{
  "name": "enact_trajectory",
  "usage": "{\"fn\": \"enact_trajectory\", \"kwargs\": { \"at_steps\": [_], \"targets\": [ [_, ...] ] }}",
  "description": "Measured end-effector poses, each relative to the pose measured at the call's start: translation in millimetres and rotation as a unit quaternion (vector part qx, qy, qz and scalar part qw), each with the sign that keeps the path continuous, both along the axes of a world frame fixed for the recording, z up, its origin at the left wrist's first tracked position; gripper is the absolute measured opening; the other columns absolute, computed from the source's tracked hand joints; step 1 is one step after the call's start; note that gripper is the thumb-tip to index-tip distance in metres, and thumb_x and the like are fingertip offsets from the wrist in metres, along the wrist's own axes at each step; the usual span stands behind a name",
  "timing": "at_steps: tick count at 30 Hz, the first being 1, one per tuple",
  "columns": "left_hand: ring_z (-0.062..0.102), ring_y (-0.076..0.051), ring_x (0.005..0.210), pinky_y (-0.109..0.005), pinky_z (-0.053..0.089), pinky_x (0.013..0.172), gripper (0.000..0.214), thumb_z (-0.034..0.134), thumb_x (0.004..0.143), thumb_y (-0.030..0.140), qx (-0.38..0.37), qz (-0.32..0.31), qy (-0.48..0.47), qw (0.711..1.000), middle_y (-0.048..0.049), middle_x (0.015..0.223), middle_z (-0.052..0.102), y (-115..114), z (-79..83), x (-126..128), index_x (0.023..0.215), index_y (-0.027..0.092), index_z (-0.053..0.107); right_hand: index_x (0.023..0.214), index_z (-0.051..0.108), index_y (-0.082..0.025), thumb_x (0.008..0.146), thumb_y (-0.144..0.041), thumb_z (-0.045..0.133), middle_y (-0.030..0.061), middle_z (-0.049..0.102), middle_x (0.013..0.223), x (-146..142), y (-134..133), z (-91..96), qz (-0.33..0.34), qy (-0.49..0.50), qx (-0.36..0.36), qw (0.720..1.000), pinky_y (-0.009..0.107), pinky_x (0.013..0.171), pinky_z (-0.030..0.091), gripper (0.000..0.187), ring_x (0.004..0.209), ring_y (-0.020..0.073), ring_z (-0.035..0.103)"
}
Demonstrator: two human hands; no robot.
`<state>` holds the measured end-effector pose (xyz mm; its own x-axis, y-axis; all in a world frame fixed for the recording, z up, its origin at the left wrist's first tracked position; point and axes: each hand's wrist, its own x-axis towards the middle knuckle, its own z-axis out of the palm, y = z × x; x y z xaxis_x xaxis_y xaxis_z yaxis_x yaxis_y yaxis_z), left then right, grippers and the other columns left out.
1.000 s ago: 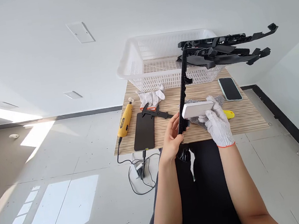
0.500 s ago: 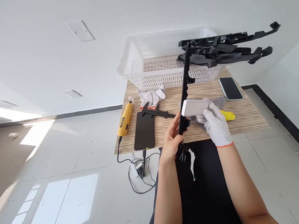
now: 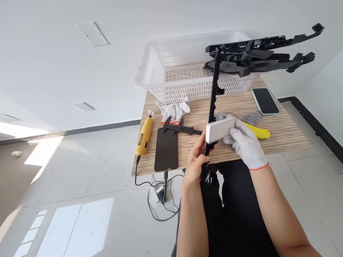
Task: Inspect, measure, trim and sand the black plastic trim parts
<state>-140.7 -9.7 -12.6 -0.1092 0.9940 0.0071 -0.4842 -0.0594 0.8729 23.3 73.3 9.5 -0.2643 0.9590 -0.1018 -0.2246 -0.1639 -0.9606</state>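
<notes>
My bare left hand (image 3: 196, 162) grips the lower end of a long black plastic strip (image 3: 214, 93), which stands tilted and reaches up toward the basket. My right hand (image 3: 245, 144), in a white knit glove, is closed on a white rectangular block (image 3: 220, 129) pressed against the strip's side just above my left fingers. Both hands hover over the near edge of a small wooden table (image 3: 286, 136). A grey cloth (image 3: 250, 117) lies behind my right hand.
A white plastic basket (image 3: 151, 70) stands at the table's back, with several long black plastic parts (image 3: 263, 55) across its right rim. A yellow rotary tool (image 3: 143, 137), black tablet (image 3: 166, 149), black caliper (image 3: 181, 129), spare white gloves (image 3: 174, 110), phone (image 3: 265, 101) and yellow knife (image 3: 258, 133) lie around.
My right hand has slid the white block down and leftward along the strip and tilted it. The strip's top has swung slightly to the right. The left hand holds its place.
</notes>
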Motion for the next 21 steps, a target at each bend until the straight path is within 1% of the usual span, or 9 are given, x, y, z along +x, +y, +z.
{"fn": "enact_trajectory", "kwargs": {
  "at_steps": [2,3,6,9,10,14,17,18,21],
  "targets": [
    [0.063,-0.03,0.119,-0.043,0.044,0.108,0.083,0.056,0.062,0.015,0.003,-0.006,-0.003,1.0,-0.0041,0.142,0.064,-0.1,-1.3,-0.4,0.144,0.027,0.057,0.129,0.065,-0.033,0.085,-0.042,0.069,0.0003,0.069,0.104,-1.1,0.0,-0.3,-0.052,0.023,0.029,0.998,0.027,0.068,0.056,0.045,0.075,0.0121,0.063],
    [0.061,-0.03,0.121,-0.043,0.044,0.108,0.083,0.056,0.062,0.015,0.003,-0.006,-0.003,1.0,-0.004,0.142,0.063,0.0,-2.1,-0.5,0.144,0.027,0.057,0.128,0.065,-0.032,0.084,-0.043,0.069,0.0007,0.069,0.102,-1.5,-0.1,-0.4,-0.046,0.016,0.03,0.998,0.027,0.065,0.056,0.046,0.074,0.0129,0.062],
    [0.057,-0.032,0.128,-0.043,0.045,0.107,0.083,0.055,0.061,0.015,0.005,0.004,-0.006,1.0,-0.0032,0.143,0.063,0.4,-4.4,-0.6,0.143,0.027,0.058,0.13,0.066,-0.029,0.082,-0.044,0.072,0.0021,0.069,0.093,-2.5,-0.8,-0.5,0.019,-0.043,-0.005,0.999,0.027,0.056,0.052,0.051,0.071,0.0153,0.062],
    [0.059,-0.031,0.125,-0.043,0.044,0.109,0.084,0.055,0.06,0.015,0.014,-0.007,-0.006,1.0,-0.0032,0.143,0.062,0.5,-4.5,-0.5,0.144,0.028,0.057,0.132,0.064,-0.032,0.086,-0.043,0.067,0.0004,0.068,0.095,-3.1,-1.5,-0.7,-0.053,-0.007,0.021,0.998,0.025,0.059,0.052,0.047,0.071,0.0125,0.061],
    [0.06,-0.031,0.125,-0.043,0.044,0.109,0.084,0.055,0.06,0.015,0.013,-0.008,-0.005,1.0,-0.0033,0.143,0.062,0.3,-4.2,-0.4,0.144,0.028,0.057,0.132,0.064,-0.033,0.087,-0.042,0.067,-0.0003,0.067,0.096,-3.0,-1.8,-0.8,-0.062,0.007,0.03,0.998,0.025,0.061,0.053,0.046,0.071,0.0115,0.06],
    [0.057,-0.033,0.129,-0.044,0.046,0.107,0.082,0.055,0.06,0.016,0.0,0.007,-0.004,1.0,-0.0033,0.145,0.061,-0.4,-2.7,-0.4,0.141,0.028,0.059,0.13,0.066,-0.032,0.082,-0.041,0.073,-0.0003,0.068,0.092,-2.3,-2.3,-0.9,0.038,-0.024,-0.01,0.999,0.027,0.06,0.053,0.049,0.069,0.0127,0.061],
    [0.059,-0.033,0.126,-0.045,0.045,0.107,0.084,0.056,0.06,0.016,0.007,-0.004,-0.009,1.0,-0.0032,0.146,0.06,-0.4,-3.0,-0.8,0.142,0.029,0.059,0.13,0.065,-0.033,0.085,-0.039,0.07,-0.0012,0.068,0.097,-2.7,-2.3,-0.6,-0.027,0.031,0.015,0.999,0.026,0.064,0.054,0.046,0.071,0.0106,0.06],
    [0.06,-0.033,0.125,-0.045,0.045,0.107,0.083,0.056,0.06,0.016,0.009,-0.006,-0.011,1.0,-0.0032,0.146,0.06,-0.3,-3.4,-0.9,0.142,0.029,0.059,0.13,0.065,-0.033,0.085,-0.038,0.07,-0.0015,0.068,0.096,-3.1,-2.4,-0.3,-0.032,0.045,0.021,0.998,0.025,0.065,0.054,0.046,0.07,0.0098,0.059],
    [0.059,-0.033,0.125,-0.045,0.047,0.106,0.078,0.056,0.06,0.014,0.002,0.003,-0.019,1.0,-0.0039,0.141,0.064,0.0,-4.3,-0.8,0.137,0.026,0.063,0.13,0.066,-0.03,0.082,-0.038,0.073,-0.0003,0.068,0.094,-4.0,-3.3,0.5,0.039,0.004,-0.003,0.999,0.025,0.062,0.053,0.049,0.069,0.0103,0.06]
  ]
}}
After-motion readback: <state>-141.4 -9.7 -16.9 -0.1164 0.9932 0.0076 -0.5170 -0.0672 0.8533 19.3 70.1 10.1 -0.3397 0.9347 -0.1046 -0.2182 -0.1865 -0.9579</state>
